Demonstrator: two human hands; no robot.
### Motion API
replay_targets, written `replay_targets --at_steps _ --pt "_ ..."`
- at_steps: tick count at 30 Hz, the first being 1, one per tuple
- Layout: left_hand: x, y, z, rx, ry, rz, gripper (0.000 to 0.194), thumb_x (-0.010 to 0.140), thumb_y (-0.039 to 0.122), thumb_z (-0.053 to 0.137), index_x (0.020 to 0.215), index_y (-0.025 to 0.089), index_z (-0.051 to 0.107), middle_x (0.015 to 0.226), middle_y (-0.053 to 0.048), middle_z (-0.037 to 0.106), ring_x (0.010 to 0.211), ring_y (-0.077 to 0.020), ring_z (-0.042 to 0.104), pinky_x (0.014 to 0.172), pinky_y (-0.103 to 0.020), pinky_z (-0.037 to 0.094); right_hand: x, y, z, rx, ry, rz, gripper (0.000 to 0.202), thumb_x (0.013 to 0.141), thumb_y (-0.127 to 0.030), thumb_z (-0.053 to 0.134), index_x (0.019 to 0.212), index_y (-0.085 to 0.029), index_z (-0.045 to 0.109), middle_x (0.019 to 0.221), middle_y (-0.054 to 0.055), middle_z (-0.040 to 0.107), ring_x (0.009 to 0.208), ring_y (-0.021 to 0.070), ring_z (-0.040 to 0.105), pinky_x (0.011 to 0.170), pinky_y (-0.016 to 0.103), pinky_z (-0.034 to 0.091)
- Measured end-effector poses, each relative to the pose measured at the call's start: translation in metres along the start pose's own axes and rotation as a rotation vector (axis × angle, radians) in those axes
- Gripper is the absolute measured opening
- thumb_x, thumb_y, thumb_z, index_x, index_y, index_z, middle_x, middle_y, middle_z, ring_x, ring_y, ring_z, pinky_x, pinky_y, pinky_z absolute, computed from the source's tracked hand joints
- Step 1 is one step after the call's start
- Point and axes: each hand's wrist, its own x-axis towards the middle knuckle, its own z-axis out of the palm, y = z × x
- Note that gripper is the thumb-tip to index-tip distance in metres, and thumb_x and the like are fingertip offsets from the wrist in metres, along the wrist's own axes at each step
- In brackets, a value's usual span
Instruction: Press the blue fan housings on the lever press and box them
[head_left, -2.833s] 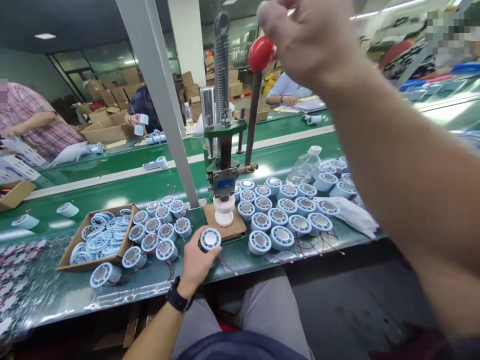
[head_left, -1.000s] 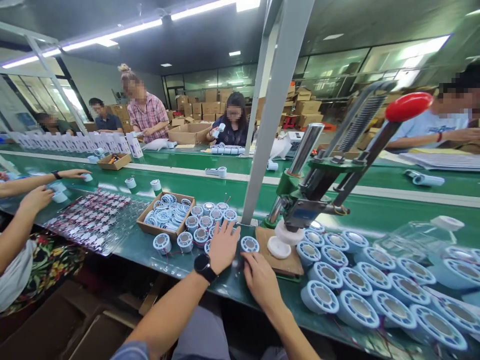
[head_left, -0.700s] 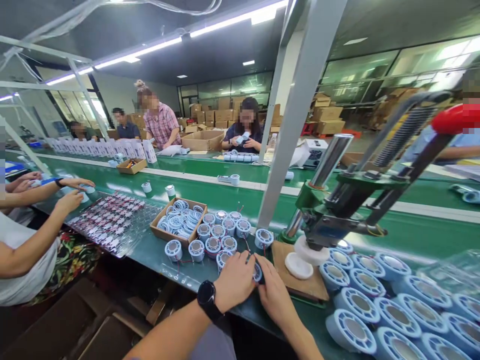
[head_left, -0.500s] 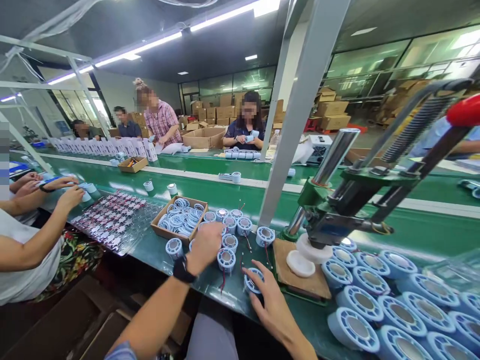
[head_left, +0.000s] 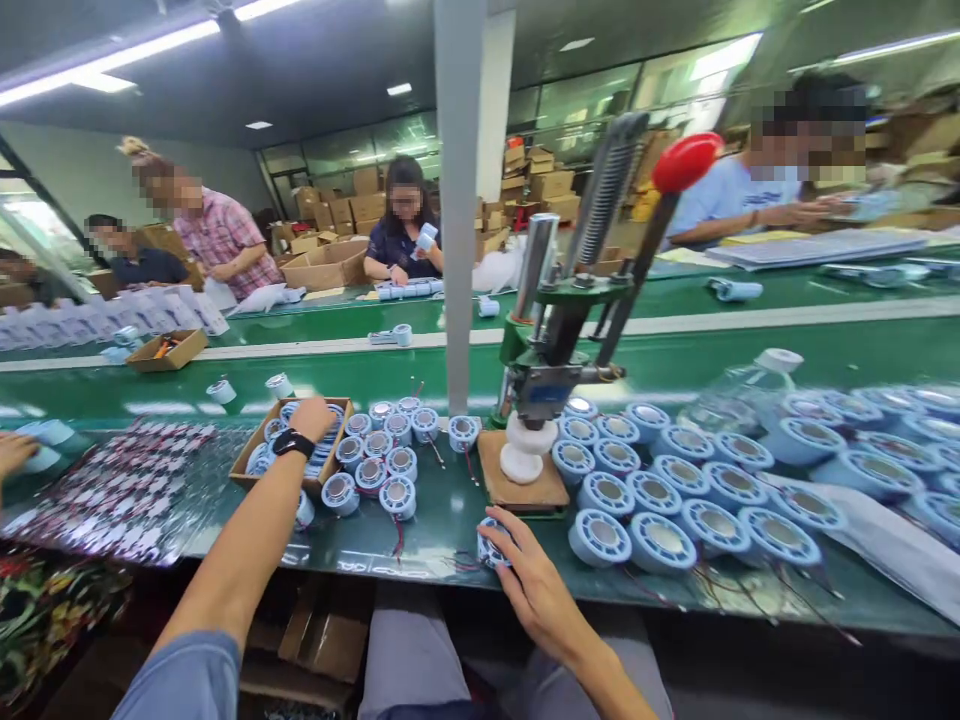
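My left hand (head_left: 313, 418), with a dark watch on its wrist, reaches into a cardboard box (head_left: 247, 470) of light-blue plastic rings (head_left: 260, 459). Its fingers point away from me and are hidden, so any hold on a ring cannot be seen. Near the table's front edge, my right hand (head_left: 521, 570) has its fingers around a light-blue round housing (head_left: 487, 545) with thin wires. Just beyond that hand is a green hand press (head_left: 544, 385), with white round pads (head_left: 521, 460) above its brown base board (head_left: 551, 488).
Several wired blue housings (head_left: 397, 496) stand between box and press; many more (head_left: 664, 540) crowd the right side. A clear bottle (head_left: 742, 390) lies behind them. Small boards (head_left: 112, 480) cover the left. A grey post (head_left: 456, 200) rises behind the table. Co-workers sit and stand opposite.
My left hand has moved left from the group of housings into the box of rings. My right hand stays at the same housing. The view has turned right.
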Motion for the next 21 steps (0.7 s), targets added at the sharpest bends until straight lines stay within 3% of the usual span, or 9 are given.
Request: replay_targets --at_steps 3,5,6,7,9,11,14,17,21 --pt "-0.021 0.016 -0.021 -0.044 0.139 -0.042 0.032 0.09 0.021 0.044 0.11 0.002 0.061 0.109 -0.023 0.067 0.101 -0.0298 0.064 0.083 -0.035 0.049 -0.006 0.003 -0.011 0.008 0.021 0.034 0.028 0.092 -0.026 0.051 0.116 -0.022 0.065 0.137 0.009 0.055 0.128 0.0252 0.048 0.105 0.045 0.047" --pt "-0.058 0.037 -0.018 -0.174 0.174 0.018 0.034 0.092 0.025 0.041 0.113 0.007 0.06 0.106 -0.016 0.069 0.095 -0.0248 0.065 0.08 -0.032 0.05 -0.007 0.006 -0.013 0.02 0.06 0.085 0.018 0.089 -0.027 0.059 0.104 -0.022 0.067 0.13 0.009 0.06 0.118 0.0243 0.052 0.099 0.043 0.05" --pt "-0.083 0.05 -0.009 -0.37 0.148 0.107 0.031 0.09 0.028 0.046 0.109 0.01 0.062 0.098 -0.011 0.07 0.087 -0.0227 0.066 0.075 -0.029 0.051 -0.007 0.008 -0.013 0.028 0.082 0.1 0.014 0.088 -0.026 0.06 0.099 -0.022 0.067 0.127 0.008 0.061 0.115 0.0234 0.054 0.097 0.042 0.051" --pt "-0.111 0.063 0.004 -0.558 0.02 0.24 0.028 0.088 0.03 0.05 0.104 0.013 0.065 0.093 -0.008 0.071 0.082 -0.0221 0.066 0.071 -0.029 0.051 -0.006 0.009 -0.013 0.039 0.105 0.109 0.012 0.087 -0.023 0.059 0.097 -0.021 0.067 0.126 0.009 0.062 0.113 0.0227 0.055 0.096 0.041 0.051" --pt "-0.163 0.088 0.038 -0.62 -0.149 0.357 0.016 0.081 0.03 0.062 0.089 0.018 0.069 0.076 -0.001 0.069 0.067 -0.0186 0.065 0.064 -0.027 0.051 -0.006 0.012 -0.011 0.063 0.155 0.121 0.015 0.086 -0.02 0.058 0.099 -0.02 0.066 0.127 0.011 0.06 0.115 0.0221 0.056 0.096 0.039 0.051" --pt "-0.2 0.106 0.071 -0.545 -0.239 0.417 0.012 0.079 0.021 0.064 0.088 0.016 0.071 0.076 -0.003 0.069 0.067 -0.0192 0.064 0.066 -0.029 0.051 -0.008 0.013 -0.01 0.082 0.199 0.149 0.021 0.084 -0.02 0.059 0.104 -0.019 0.066 0.128 0.013 0.057 0.117 0.0221 0.057 0.097 0.037 0.051" --pt "-0.219 0.112 0.097 -0.403 -0.186 0.483 0.021 0.087 0.019 0.057 0.103 0.013 0.069 0.093 -0.011 0.067 0.084 -0.024 0.065 0.081 -0.038 0.052 -0.013 0.012 -0.012 0.093 0.211 0.197 0.024 0.084 -0.021 0.059 0.106 -0.019 0.067 0.127 0.013 0.055 0.116 0.0217 0.059 0.097 0.035 0.052" --pt "-0.217 0.102 0.101 -0.412 -0.129 0.556 0.035 0.093 0.023 0.051 0.126 0.014 0.06 0.12 -0.014 0.059 0.109 -0.0259 0.06 0.096 -0.041 0.049 -0.018 0.01 -0.014 0.094 0.214 0.218 0.024 0.085 -0.022 0.058 0.107 -0.021 0.068 0.127 0.012 0.055 0.115 0.0217 0.06 0.096 0.033 0.053" --pt "-0.221 0.096 0.106 -0.358 -0.168 0.716 0.059 0.086 0.021 0.062 0.142 0.023 0.045 0.143 -0.011 0.047 0.132 -0.0306 0.042 0.11 -0.049 0.039 -0.02 0.011 -0.014 0.126 0.228 0.254 0.03 0.085 -0.024 0.061 0.114 -0.021 0.066 0.124 0.011 0.059 0.114 0.0208 0.061 0.096 0.033 0.054"
